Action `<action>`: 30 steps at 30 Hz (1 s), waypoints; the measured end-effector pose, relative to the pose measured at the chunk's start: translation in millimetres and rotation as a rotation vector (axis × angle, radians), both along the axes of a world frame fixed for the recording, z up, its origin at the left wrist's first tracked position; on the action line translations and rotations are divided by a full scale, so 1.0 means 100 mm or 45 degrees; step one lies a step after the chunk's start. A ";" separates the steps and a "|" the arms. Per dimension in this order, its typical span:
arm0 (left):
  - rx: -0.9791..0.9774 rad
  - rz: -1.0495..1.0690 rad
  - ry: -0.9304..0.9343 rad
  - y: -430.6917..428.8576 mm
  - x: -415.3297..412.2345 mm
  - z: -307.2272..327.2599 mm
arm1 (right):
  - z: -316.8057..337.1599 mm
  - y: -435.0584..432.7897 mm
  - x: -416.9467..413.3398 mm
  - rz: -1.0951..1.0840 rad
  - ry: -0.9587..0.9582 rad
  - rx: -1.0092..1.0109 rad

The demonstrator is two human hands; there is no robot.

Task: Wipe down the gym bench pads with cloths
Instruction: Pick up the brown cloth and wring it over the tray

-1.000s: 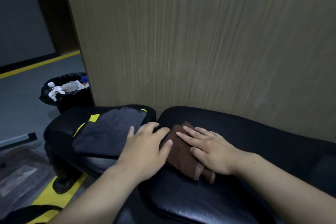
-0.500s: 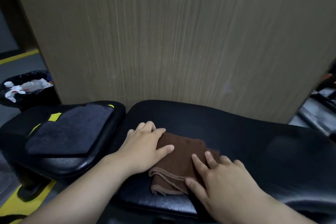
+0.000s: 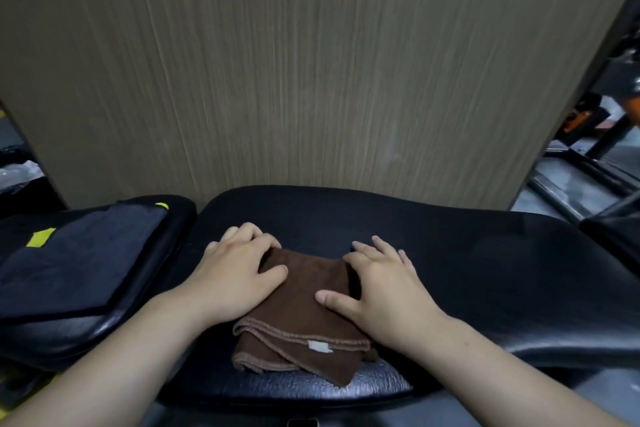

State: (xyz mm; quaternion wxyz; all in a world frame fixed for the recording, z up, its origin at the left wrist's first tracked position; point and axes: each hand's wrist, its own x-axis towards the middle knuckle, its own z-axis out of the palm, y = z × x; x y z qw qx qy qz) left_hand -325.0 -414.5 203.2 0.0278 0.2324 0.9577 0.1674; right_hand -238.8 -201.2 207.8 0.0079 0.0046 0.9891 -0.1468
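Note:
A folded brown cloth lies on the long black bench pad in front of me. My left hand presses flat on the cloth's left side, fingers spread. My right hand presses flat on its right side, thumb on the cloth. Neither hand closes around the cloth. A dark grey cloth lies spread on the smaller black seat pad to the left, apart from both hands.
A wood-grain panel stands right behind the bench. A black bin bag with rubbish sits at far left. Black metal equipment frames stand at right. Yellow floor marking shows at lower left.
The view has swung right along the bench. My right hand has moved from the cloth's near edge up onto its right side. The brown cloth has slid rightward on the long pad.

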 end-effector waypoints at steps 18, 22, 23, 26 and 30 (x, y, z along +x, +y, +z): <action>0.726 0.111 -0.096 0.30 0.40 0.16 | 0.20 0.43 0.31 -0.023 0.270 -0.755; 0.989 0.052 -0.147 0.61 0.64 0.24 | 0.40 0.68 0.56 -0.020 0.348 -0.994; 1.044 0.025 -0.172 0.70 0.71 0.24 | 0.45 0.75 0.63 -0.004 0.377 -1.025; 1.120 -0.057 -0.195 1.01 0.88 0.26 | 0.60 0.94 0.83 0.020 0.503 -1.073; 1.170 -0.160 -0.250 1.37 1.08 0.33 | 0.70 1.25 1.10 -0.013 0.659 -1.041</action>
